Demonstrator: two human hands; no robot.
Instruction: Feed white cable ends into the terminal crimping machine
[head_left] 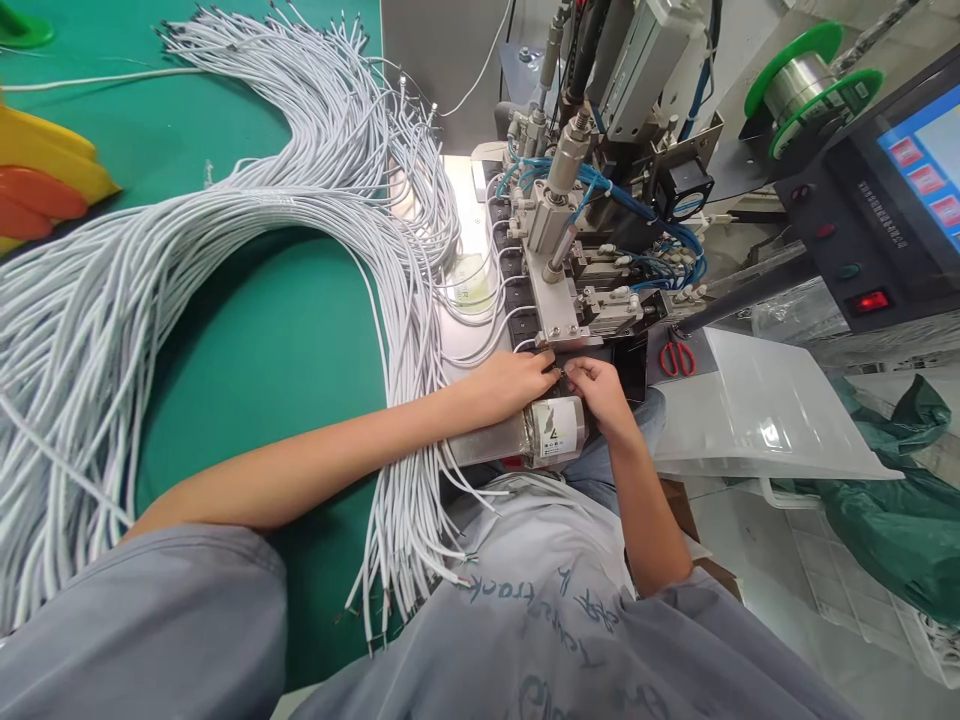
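Note:
My left hand (pixel 514 382) reaches across to the front of a metal soldering machine (pixel 551 235), its fingers bent and closed at a dark fixture. Close beside it, my right hand (pixel 600 392) pinches with thumb and forefinger at the same spot. Whatever lies between the fingertips is too small and covered to make out. Just behind the hands, white cables (pixel 480 357) loop into a row of black holders (pixel 523 325) along the machine's left side. A clear-taped block with a white label (pixel 559 428) sits right below my hands.
Large bundles of white cables (pixel 300 205) spread over the green mat (pixel 247 340) on the left, beside yellow and orange objects (pixel 45 180). To the right are red-handled scissors (pixel 677 357), a white sheet (pixel 772 400), a solder wire spool (pixel 806 90) and a control panel (pixel 874 215).

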